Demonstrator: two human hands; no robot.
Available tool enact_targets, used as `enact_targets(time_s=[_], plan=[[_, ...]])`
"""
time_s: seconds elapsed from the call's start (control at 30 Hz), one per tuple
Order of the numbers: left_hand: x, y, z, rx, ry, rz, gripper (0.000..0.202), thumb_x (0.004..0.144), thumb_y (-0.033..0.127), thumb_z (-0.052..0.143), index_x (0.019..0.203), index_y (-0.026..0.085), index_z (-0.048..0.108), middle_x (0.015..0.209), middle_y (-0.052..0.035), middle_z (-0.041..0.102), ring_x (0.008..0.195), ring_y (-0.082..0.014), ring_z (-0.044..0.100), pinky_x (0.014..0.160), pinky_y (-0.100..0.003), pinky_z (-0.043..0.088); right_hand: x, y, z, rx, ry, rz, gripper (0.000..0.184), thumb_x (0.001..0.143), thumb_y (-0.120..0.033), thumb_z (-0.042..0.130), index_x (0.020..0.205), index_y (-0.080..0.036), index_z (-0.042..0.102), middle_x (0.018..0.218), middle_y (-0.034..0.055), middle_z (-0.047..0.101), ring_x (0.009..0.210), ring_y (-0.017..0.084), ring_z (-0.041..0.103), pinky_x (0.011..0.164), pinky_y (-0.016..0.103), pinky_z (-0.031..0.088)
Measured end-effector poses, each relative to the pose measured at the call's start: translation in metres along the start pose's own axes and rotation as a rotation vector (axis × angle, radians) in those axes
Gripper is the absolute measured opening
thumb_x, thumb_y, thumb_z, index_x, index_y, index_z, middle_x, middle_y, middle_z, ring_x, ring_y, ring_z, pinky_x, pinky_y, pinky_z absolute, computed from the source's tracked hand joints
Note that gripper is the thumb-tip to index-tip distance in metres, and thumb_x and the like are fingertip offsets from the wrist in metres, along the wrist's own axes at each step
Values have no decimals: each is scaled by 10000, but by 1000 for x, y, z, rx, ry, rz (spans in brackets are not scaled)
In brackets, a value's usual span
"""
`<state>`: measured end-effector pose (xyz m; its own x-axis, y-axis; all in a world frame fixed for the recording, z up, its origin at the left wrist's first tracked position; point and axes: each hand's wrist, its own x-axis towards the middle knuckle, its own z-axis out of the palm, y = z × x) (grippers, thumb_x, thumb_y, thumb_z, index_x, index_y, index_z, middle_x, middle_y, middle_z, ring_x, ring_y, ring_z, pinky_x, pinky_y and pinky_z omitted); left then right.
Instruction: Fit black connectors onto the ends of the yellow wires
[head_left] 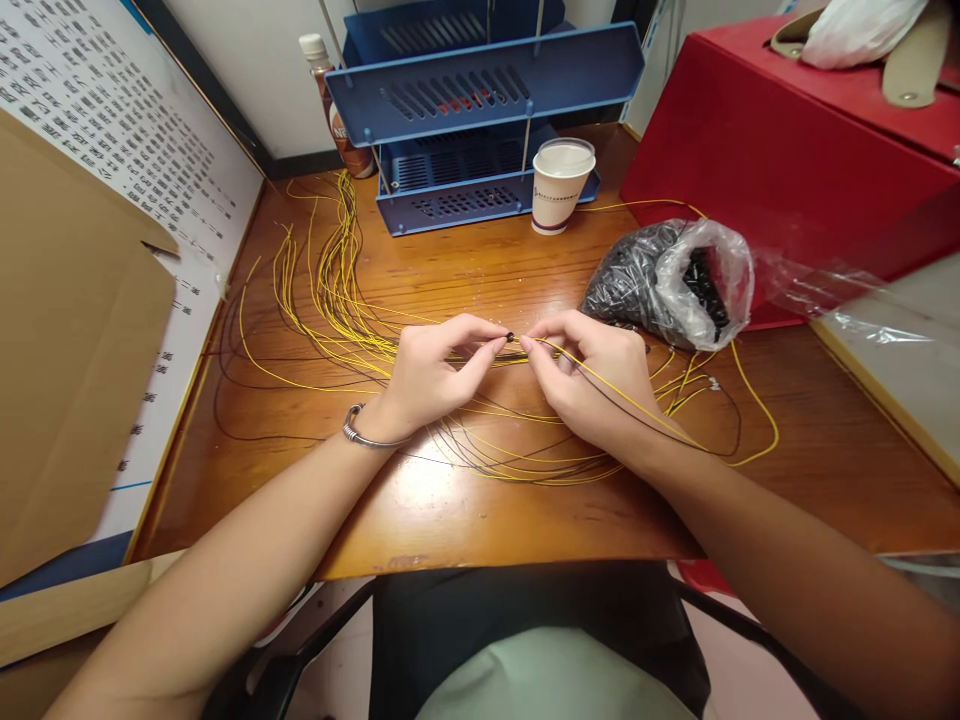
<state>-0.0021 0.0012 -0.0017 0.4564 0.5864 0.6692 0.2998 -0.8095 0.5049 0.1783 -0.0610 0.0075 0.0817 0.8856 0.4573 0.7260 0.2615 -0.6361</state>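
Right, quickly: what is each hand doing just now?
Left hand: closed, pinching a small black piece.
Right hand: closed, pinching a yellow wire.

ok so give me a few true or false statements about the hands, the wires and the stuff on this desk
1. The left hand and the right hand both pinch yellow wire at their fingertips. True.
2. The paper cup lies tipped over on the desk. False: it stands upright in front of the blue trays.
3. A metal bangle sits on the right wrist. False: it is on the left wrist.
4. A clear plastic bag of small black parts lies just beyond the right hand. True.
5. The red box stands at the left edge of the desk. False: it is at the right.
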Motion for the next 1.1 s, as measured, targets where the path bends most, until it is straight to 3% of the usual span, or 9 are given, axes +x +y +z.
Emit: enact_targets(time_s=[0.33,1.1], plan=[[0,0,-2,45,-22,74,80,878,156,679,919,147,747,857,-24,803,650,-89,730,650,-146,560,0,-4,0,35,-8,60,96,851,-264,658,800,-192,694,575,-26,627,502,116,543,590,272,411],[-1,0,-1,40,-74,35,114,909,212,653,930,156,750,839,-29,799,639,-100,724,628,-161,548,1,-2,1,24,-34,53,91,849,-255,663,807,-190,710,585,-22,631,517,120,540,599,277,406]])
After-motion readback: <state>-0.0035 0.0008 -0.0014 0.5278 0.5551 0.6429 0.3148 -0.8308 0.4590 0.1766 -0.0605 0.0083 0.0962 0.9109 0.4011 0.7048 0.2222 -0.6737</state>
